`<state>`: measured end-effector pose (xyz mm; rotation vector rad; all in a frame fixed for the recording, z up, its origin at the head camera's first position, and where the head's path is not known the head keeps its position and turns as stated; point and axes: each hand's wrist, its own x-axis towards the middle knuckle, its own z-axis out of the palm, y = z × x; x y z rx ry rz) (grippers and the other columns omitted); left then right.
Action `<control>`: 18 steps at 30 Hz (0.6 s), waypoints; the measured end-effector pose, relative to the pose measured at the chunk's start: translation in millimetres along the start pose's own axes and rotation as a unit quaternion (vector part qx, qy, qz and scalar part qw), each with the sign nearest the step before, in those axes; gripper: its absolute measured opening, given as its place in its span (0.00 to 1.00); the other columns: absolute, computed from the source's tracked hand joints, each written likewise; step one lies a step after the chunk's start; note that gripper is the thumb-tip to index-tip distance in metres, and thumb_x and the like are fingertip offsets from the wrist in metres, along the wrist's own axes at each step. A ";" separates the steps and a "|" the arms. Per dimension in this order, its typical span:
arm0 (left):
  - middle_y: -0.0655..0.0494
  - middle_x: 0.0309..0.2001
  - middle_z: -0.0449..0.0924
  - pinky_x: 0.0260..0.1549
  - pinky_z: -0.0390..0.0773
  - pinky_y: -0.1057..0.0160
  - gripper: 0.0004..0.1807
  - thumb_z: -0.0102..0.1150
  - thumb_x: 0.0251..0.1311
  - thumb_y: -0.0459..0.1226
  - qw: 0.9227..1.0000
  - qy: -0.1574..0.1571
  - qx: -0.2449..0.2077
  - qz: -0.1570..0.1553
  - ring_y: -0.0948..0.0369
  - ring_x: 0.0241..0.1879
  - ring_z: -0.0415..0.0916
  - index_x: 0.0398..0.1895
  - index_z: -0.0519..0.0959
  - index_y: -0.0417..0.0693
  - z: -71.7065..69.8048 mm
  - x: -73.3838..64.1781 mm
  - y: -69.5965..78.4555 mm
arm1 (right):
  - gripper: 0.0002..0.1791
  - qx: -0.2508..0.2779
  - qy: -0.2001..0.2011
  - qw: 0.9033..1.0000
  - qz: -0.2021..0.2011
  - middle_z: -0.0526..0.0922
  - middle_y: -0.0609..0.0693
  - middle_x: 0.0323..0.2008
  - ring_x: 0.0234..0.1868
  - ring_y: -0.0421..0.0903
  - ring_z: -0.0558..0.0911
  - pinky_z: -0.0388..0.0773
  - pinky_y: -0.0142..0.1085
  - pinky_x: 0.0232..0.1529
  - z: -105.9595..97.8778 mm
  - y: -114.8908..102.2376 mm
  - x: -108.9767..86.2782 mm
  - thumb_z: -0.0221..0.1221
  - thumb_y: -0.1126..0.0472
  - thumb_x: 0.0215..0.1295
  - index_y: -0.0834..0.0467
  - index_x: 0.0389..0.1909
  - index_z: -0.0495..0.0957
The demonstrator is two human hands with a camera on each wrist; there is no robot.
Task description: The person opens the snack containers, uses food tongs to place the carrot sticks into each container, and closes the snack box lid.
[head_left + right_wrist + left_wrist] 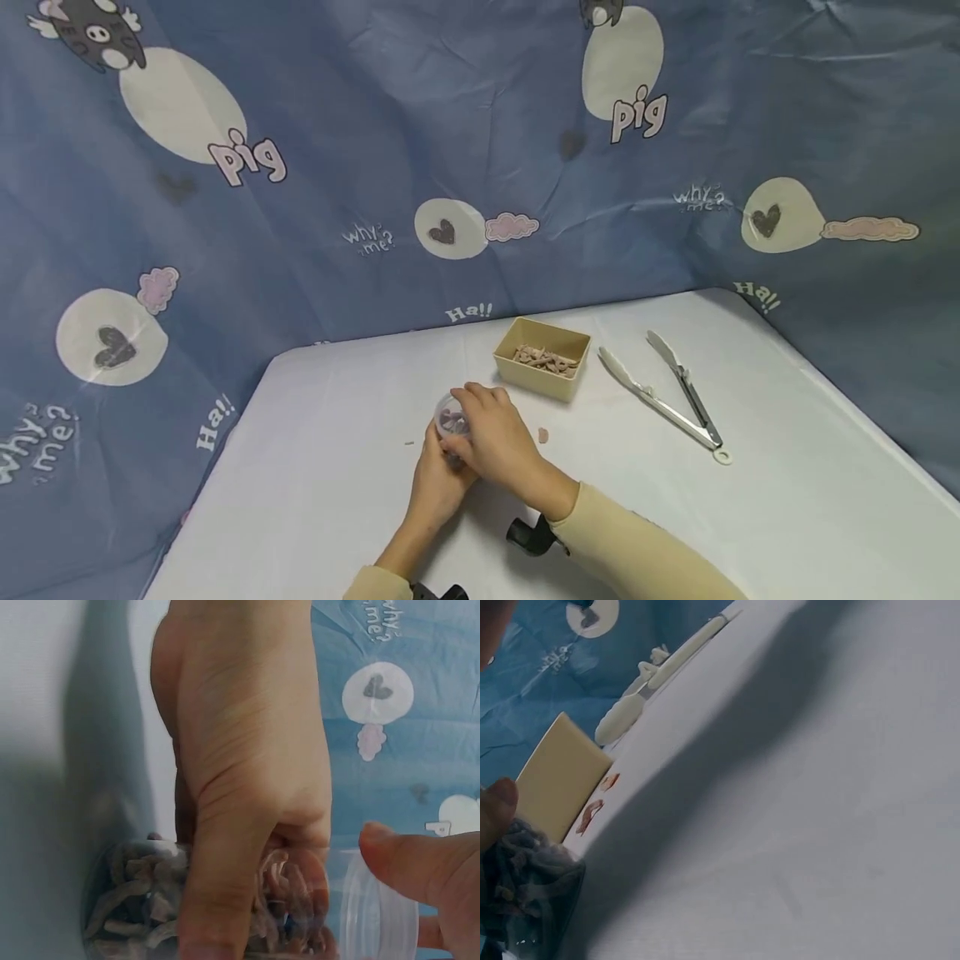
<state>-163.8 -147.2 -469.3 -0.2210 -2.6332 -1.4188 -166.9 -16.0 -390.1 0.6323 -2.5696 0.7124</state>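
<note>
A clear plastic jar (131, 900) filled with brownish, strip-like pieces is between the two hands, above the white table. My left hand (437, 485) grips the jar round its body; in the right wrist view its thumb (217, 900) crosses the clear wall. On the jar's mouth sits a translucent lid (380, 919). My right hand (498, 433) holds that lid from above, fingers curled over its rim and thumb against its side. In the left wrist view the jar shows only partly, at the lower left.
Beyond the hands stands a beige box (532, 380) with similar brownish pieces (545, 360) inside. Metal tongs (663, 408) lie spread at its right. One loose piece (543, 435) and a tiny scrap (408, 443) lie on the table (337, 467). A blue patterned cloth (315, 275) hangs behind.
</note>
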 end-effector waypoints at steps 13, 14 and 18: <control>0.33 0.74 0.56 0.64 0.67 0.35 0.69 0.75 0.47 0.52 0.998 0.011 0.059 0.001 0.36 0.69 0.62 0.78 0.35 0.37 -12.9 -11.5 -15.4 | 0.43 0.100 -0.062 0.992 -0.048 0.59 0.65 0.74 0.72 0.66 0.62 0.63 0.68 0.65 -8.3 29.1 -12.1 0.69 0.46 0.54 0.56 0.69 0.66; 0.34 0.75 0.54 0.64 0.66 0.35 0.71 0.75 0.45 0.54 0.997 0.018 0.073 0.000 0.37 0.70 0.61 0.78 0.33 0.37 -16.5 -14.7 -15.9 | 0.42 0.097 -0.056 0.993 -0.047 0.58 0.65 0.74 0.73 0.67 0.60 0.61 0.70 0.64 -15.7 37.5 -15.9 0.68 0.47 0.56 0.55 0.70 0.66; 0.38 0.76 0.54 0.67 0.62 0.36 0.69 0.74 0.44 0.58 0.988 0.075 0.135 0.007 0.38 0.73 0.57 0.79 0.38 0.42 -43.1 -26.3 -23.8 | 0.40 0.036 -0.022 0.999 -0.023 0.56 0.66 0.75 0.74 0.69 0.56 0.57 0.74 0.63 -58.0 83.0 -35.0 0.66 0.47 0.60 0.55 0.71 0.64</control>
